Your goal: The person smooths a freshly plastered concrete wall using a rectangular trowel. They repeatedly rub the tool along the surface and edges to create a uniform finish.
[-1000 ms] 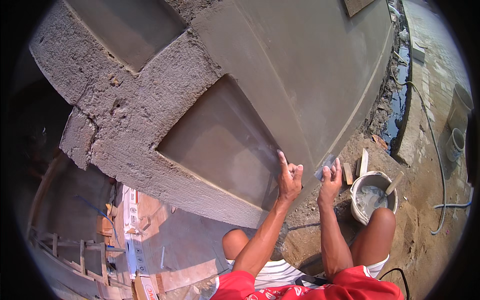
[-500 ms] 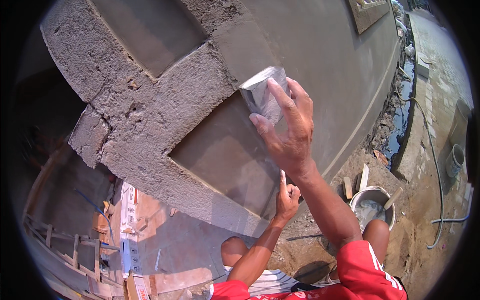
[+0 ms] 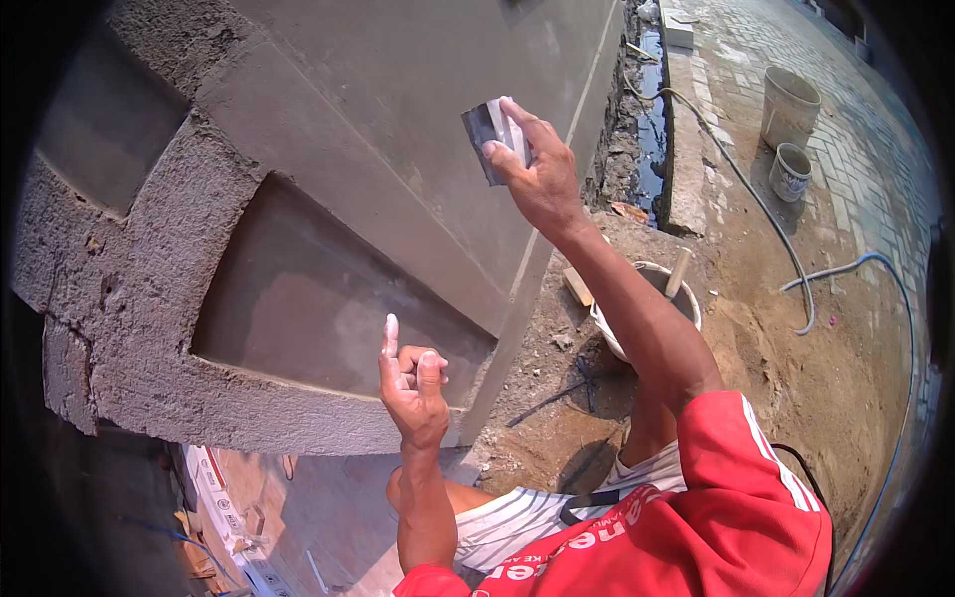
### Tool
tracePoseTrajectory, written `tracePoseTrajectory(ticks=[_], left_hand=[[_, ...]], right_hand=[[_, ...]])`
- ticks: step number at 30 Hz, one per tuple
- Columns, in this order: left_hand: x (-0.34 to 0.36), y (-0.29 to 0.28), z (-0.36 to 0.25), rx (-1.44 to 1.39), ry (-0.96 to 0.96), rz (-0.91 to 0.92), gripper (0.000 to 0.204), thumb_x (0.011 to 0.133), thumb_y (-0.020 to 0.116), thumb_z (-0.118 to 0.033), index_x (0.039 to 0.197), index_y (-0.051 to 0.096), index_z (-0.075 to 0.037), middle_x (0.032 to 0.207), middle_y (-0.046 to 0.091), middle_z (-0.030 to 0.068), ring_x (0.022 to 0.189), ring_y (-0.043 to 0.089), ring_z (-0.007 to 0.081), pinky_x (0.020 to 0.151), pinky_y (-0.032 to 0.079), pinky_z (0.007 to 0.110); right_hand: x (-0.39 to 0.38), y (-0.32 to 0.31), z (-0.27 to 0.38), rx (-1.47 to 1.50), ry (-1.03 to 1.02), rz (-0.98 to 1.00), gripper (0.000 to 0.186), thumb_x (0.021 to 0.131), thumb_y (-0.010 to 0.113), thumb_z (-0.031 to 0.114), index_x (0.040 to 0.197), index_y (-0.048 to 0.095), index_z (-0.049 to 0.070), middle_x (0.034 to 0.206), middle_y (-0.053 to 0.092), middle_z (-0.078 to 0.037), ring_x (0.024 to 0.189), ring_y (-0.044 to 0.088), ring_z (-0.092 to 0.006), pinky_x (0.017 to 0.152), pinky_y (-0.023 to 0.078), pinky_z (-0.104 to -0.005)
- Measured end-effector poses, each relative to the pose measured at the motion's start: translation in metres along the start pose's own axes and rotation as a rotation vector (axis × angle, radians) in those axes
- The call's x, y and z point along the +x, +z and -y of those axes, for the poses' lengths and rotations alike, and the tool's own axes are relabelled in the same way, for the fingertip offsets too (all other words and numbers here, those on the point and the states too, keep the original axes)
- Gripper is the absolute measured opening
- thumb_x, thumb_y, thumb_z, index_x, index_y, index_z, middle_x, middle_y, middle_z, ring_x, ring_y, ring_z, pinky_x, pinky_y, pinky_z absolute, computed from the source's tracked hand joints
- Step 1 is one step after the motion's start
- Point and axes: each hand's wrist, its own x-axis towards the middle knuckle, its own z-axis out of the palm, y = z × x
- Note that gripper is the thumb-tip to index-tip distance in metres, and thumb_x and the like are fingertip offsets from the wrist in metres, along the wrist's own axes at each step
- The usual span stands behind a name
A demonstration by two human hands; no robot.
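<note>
The grip of the right hand (image 3: 545, 179) pinches a thin, dark-grey rectangular plate (image 3: 482, 132) before the smooth grey plastered wall (image 3: 418, 80); half a second ago the plate hides the upper corner of the grey, wedge-shaped recess (image 3: 284, 269). The left hand (image 3: 416, 396), grasping nothing, extends a whitened index finger before that recess. White lettering marks the red short-sleeved shirt (image 3: 736, 488); dark print, the long white packaging (image 3: 213, 488).

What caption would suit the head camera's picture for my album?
Right hand holding a flat grey piece; left hand with forefinger extended; grey wall behind both.
</note>
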Motion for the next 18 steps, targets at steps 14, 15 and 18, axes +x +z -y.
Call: tracePoseTrajectory(ticks=[14, 15, 18], left_hand=[[-0.091, -0.031, 0.031, 0.302, -0.271, 0.727, 0.015, 0.084, 0.066, -0.007, 0.092, 0.066, 0.005, 0.086, 0.067, 0.0135, 0.076, 0.064, 0.0238, 0.069, 0.049, 0.033], [-0.089, -0.03, 0.023, 0.317, -0.293, 0.717, 0.017, 0.084, 0.066, -0.008, 0.095, 0.066, 0.005, 0.087, 0.067, 0.014, 0.076, 0.064, 0.0243, 0.07, 0.049, 0.033], [-0.091, -0.039, 0.018, 0.32, -0.343, 0.693, 0.026, 0.085, 0.066, -0.01, 0.108, 0.065, 0.004, 0.095, 0.067, 0.0179, 0.083, 0.065, 0.028, 0.076, 0.05, 0.035]], right_hand=[[-0.195, -0.059, -0.075, -0.254, 0.719, 1.566, 0.048, 0.093, 0.056, 0.044, 0.114, 0.066, 0.002, 0.105, 0.067, -0.02, 0.085, 0.067, -0.0299, 0.071, 0.056, -0.0404], [-0.202, -0.055, -0.089, -0.304, 0.561, 1.569, 0.047, 0.092, 0.057, 0.044, 0.111, 0.067, 0.002, 0.103, 0.067, -0.021, 0.086, 0.067, -0.0318, 0.073, 0.056, -0.042], [-0.162, -0.043, -0.066, -0.713, 0.288, 1.478, 0.037, 0.093, 0.057, 0.036, 0.104, 0.067, 0.002, 0.094, 0.068, -0.022, 0.091, 0.065, -0.0385, 0.081, 0.052, -0.0461]])
